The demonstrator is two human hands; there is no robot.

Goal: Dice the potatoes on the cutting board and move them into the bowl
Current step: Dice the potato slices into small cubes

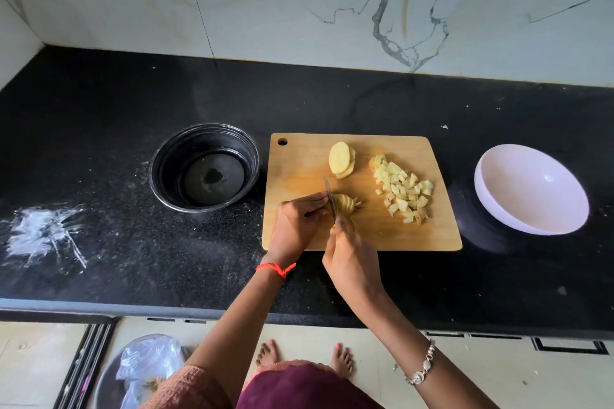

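A wooden cutting board [299, 163] lies on the black counter. A sliced potato piece [347, 204] rests near the board's front left; my left hand [295, 226] presses on it from the left. My right hand [352, 262] grips a knife [329, 192] whose blade cuts down into that piece. A stack of potato slices [340, 159] lies farther back on the board. A heap of diced potato [403, 189] covers the board's right side. An empty white bowl [531, 189] stands to the right of the board.
A dark round bowl [204, 168] with some water in it stands left of the board. White powder smears [43, 239] mark the counter's left. The marble wall rises behind. Below the counter edge, on the floor, lies a metal plate with a plastic bag [146, 365].
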